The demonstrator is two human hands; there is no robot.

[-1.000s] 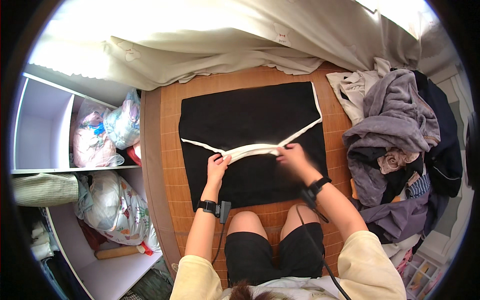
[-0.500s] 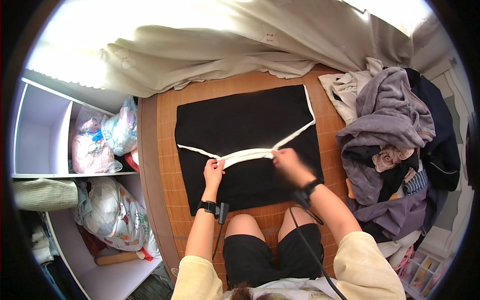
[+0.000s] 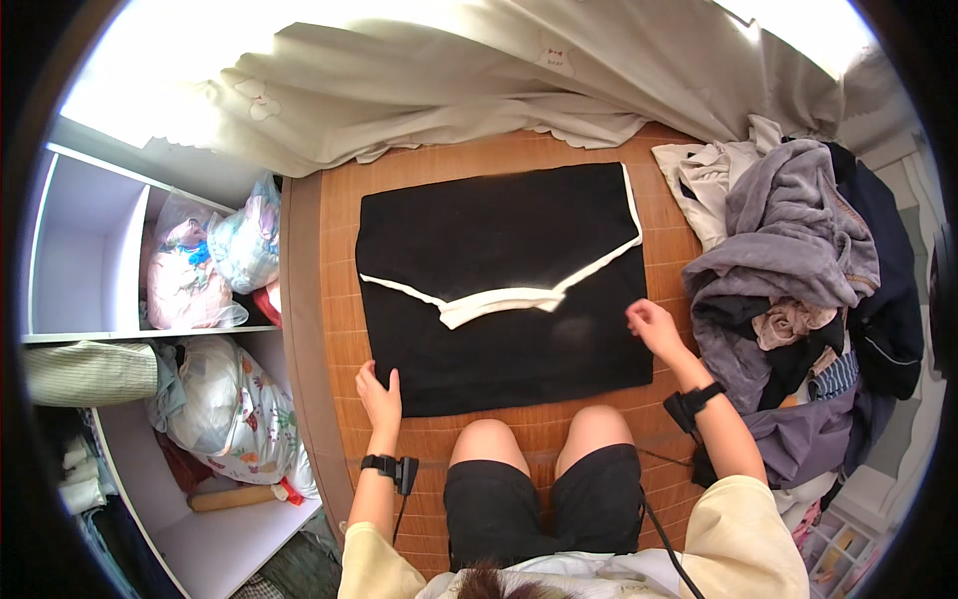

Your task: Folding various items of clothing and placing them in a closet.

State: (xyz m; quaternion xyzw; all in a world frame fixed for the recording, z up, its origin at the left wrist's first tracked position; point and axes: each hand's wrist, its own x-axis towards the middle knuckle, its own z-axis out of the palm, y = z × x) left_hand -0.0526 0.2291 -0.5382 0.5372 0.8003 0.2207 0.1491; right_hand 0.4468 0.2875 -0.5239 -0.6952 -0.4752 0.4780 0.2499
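Note:
A black garment with white trim (image 3: pixel 499 364), folded into a near-rectangle, lies flat in front of me. Its white collar band (image 3: pixel 504 299) curves across the middle, with thin white piping running out to both sides. My left hand (image 3: pixel 379 397) is at the garment's lower left edge, thumb and fingers apart, holding nothing. By the right edge, my right hand (image 3: pixel 654 327) has loosely bent fingers and nothing visible in them. Whether it touches the cloth I cannot tell.
The garment rests on a brown woven mat (image 3: pixel 344 299). A heap of clothes with a grey fleece piece (image 3: pixel 788 220) lies to the right. Shelves (image 3: pixel 90 240) with bagged textiles stand on the left. A pale curtain (image 3: pixel 419 90) hangs along the far side.
Both hands have let go of the white collar band. My left hand has moved down and left to the garment's edge, my right hand outward to the right edge.

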